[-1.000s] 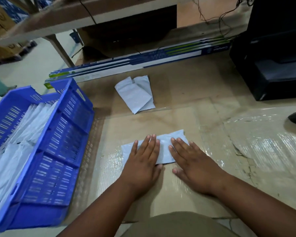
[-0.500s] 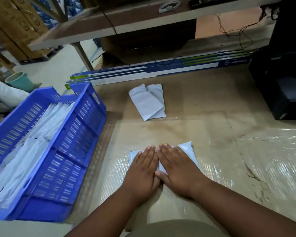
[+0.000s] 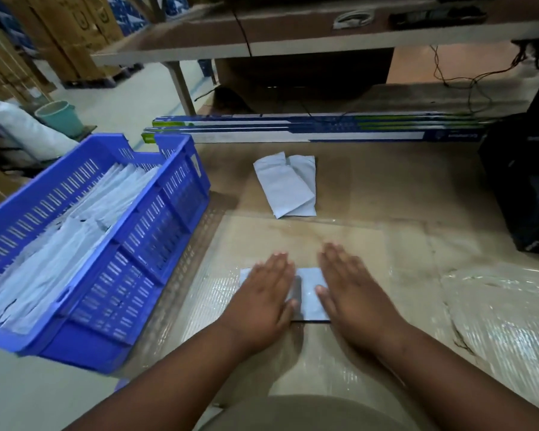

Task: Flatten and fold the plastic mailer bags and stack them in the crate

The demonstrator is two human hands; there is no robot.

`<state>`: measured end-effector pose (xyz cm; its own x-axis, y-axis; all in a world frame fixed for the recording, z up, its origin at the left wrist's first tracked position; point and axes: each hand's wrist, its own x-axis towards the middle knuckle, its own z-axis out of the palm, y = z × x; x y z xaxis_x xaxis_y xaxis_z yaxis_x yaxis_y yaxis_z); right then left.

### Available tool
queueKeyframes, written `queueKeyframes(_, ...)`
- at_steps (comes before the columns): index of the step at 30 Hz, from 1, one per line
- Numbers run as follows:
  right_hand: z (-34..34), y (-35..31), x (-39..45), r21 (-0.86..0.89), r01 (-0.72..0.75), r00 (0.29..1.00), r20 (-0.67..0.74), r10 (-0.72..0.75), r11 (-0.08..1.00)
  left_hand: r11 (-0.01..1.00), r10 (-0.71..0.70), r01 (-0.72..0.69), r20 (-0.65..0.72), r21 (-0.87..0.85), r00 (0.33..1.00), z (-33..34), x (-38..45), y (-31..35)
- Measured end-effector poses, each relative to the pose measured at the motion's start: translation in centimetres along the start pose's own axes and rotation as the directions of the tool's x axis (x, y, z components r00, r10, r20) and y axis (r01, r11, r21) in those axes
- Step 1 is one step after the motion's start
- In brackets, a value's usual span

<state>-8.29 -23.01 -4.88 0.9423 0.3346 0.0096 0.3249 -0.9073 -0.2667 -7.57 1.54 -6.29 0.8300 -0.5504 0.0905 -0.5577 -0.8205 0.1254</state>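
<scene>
Low in the middle of the frame, a folded mailer bag [image 3: 308, 293] lies on the cardboard surface [image 3: 371, 194]. The left hand [image 3: 262, 301] and right hand [image 3: 352, 293] press flat on it, fingers straight, gripping nothing. At left, the blue crate [image 3: 156, 244] holds stacked bags [image 3: 59, 250]. More loose bags [image 3: 288, 185] lie above center.

Under my palms the mailer [image 3: 310, 293] feels like smooth, faintly glossy plastic. The crate [image 3: 156, 244] at left is slotted hard plastic; the floor cardboard [image 3: 371, 188] looks matt, its film [image 3: 504, 321] shiny.
</scene>
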Motion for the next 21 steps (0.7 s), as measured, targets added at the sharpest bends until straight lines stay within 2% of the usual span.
queueKeyframes(2, 1.5, -1.9, 1.3, 0.044, 0.130, 0.987, 0.086, -0.133, 0.991, 1.000, -0.012, 0.012, 0.057, 0.001, 0.998, 1.8, 0.6, 0.6)
queueKeyframes(5, 3.8, -1.6, 1.2, -0.041, 0.190, 0.974, 0.134, -0.183, 0.981, 0.993, -0.110, 0.112, 0.081, -0.023, 0.991, 2.9, -0.5, -1.5)
queueKeyframes(8, 3.5, 0.8, -0.2, -0.016, 0.101, 0.990, 0.096, -0.099, 0.995, 0.973, -0.217, 0.224, 0.121, -0.049, 0.969, 1.7, -2.1, -4.2)
queueKeyframes(10, 2.4, 2.1, -0.1, 0.048, 0.024, 0.999, 0.043, -0.026, 0.999, 0.967, -0.236, 0.249, 0.184, -0.054, 0.954, 0.0, -2.3, -5.3)
queueKeyframes(12, 0.6, 3.1, 1.0, 0.078, -0.005, 0.999, 0.053, 0.001, 0.997, 0.959, -0.248, 0.270, 0.211, -0.084, 0.945, -1.9, -1.2, -5.5)
queueKeyframes(16, -3.2, 3.0, 5.3, -0.082, 0.032, 0.953, 0.303, -0.005, 0.996, 0.970, -0.235, 0.240, 0.345, 0.030, 0.908, -5.3, 3.4, -5.3)
queueKeyframes(18, -4.3, 2.3, 7.4, -0.107, 0.009, 0.903, 0.429, 0.038, 0.994, 0.980, -0.198, 0.176, 0.396, 0.092, 0.897, -6.1, 5.3, -5.3)
queueKeyframes(21, -5.1, 1.1, 9.0, -0.077, -0.003, 0.850, 0.525, 0.043, 0.997, 0.976, -0.219, 0.194, 0.490, 0.102, 0.844, -6.3, 6.8, -4.7)
